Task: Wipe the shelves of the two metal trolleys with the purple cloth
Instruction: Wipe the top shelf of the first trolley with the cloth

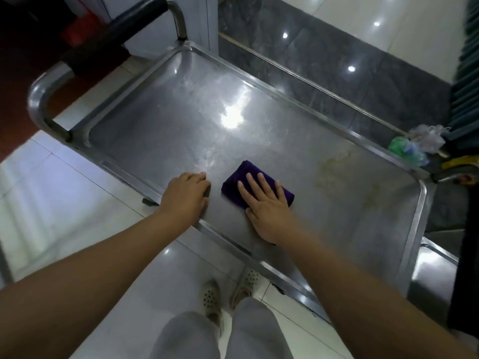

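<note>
Plainly, the right hand (267, 206) lies flat on the folded purple cloth (233, 181), fingers straight and spread, pressing it onto the shelf (181, 120) rather than gripping it. The left hand (185, 195) rests just beside it on the shelf's near rim, fingers loosely bent and holding nothing. The cloth sits near the front edge of the trolley's (414, 229) top shelf, a little right of its middle. A faint yellowish smear (337, 169) marks the steel to the right of the cloth, and glare from overhead lights shines off the centre. At the far left end rises the tubular handle (114, 35) with its black grip. Beyond the right corner lie some crumpled plastic bags (414, 146). Below, on the pale tiled floor (51, 190), stand the person's perforated shoes (211, 294).
</note>
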The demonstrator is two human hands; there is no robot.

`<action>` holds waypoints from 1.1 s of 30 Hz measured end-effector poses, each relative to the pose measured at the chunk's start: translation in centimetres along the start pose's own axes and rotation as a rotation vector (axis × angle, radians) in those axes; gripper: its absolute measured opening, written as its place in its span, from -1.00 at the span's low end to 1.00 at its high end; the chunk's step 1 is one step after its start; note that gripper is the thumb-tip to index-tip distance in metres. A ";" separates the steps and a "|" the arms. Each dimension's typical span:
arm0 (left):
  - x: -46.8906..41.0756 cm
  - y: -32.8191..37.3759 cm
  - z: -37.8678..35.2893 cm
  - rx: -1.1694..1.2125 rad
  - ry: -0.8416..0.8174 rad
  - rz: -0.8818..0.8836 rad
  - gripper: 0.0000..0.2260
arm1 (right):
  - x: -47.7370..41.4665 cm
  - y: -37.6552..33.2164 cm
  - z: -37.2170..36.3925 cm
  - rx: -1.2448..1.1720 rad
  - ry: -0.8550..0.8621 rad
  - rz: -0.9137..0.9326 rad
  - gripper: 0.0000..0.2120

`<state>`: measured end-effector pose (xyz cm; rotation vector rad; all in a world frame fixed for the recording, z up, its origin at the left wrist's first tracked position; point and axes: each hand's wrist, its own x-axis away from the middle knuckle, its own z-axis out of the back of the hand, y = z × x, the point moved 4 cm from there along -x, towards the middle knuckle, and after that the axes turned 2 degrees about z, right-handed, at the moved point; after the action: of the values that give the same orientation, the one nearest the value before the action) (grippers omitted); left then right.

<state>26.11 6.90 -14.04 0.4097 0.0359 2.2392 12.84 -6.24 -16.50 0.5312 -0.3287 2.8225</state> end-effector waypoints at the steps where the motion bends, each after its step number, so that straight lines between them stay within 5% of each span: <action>1: 0.5 -0.3 -0.3 0.006 0.016 -0.002 -0.66 | 0.3 -0.7 -0.4 0.009 0.000 0.012 -0.45; 10: 2.1 -0.7 -1.4 0.093 0.159 0.052 -0.86 | 3.4 -5.1 -3.2 0.040 0.020 0.127 -0.42; 15: 1.4 1.3 -1.6 0.074 0.158 0.060 -0.76 | 4.8 -4.6 -3.5 0.007 0.021 0.151 -0.41; 27: -0.8 8.6 -1.1 0.104 0.047 0.043 -0.61 | 4.4 7.6 -0.1 0.033 -0.037 0.155 -0.47; 33: -1.5 11.4 -1.5 0.039 -0.053 0.077 -0.70 | 1.9 12.7 2.5 0.076 -0.046 0.132 -0.45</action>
<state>18.08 -1.42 -14.06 0.4984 0.0362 2.3058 8.35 -18.52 -15.68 0.6133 -0.2757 2.9642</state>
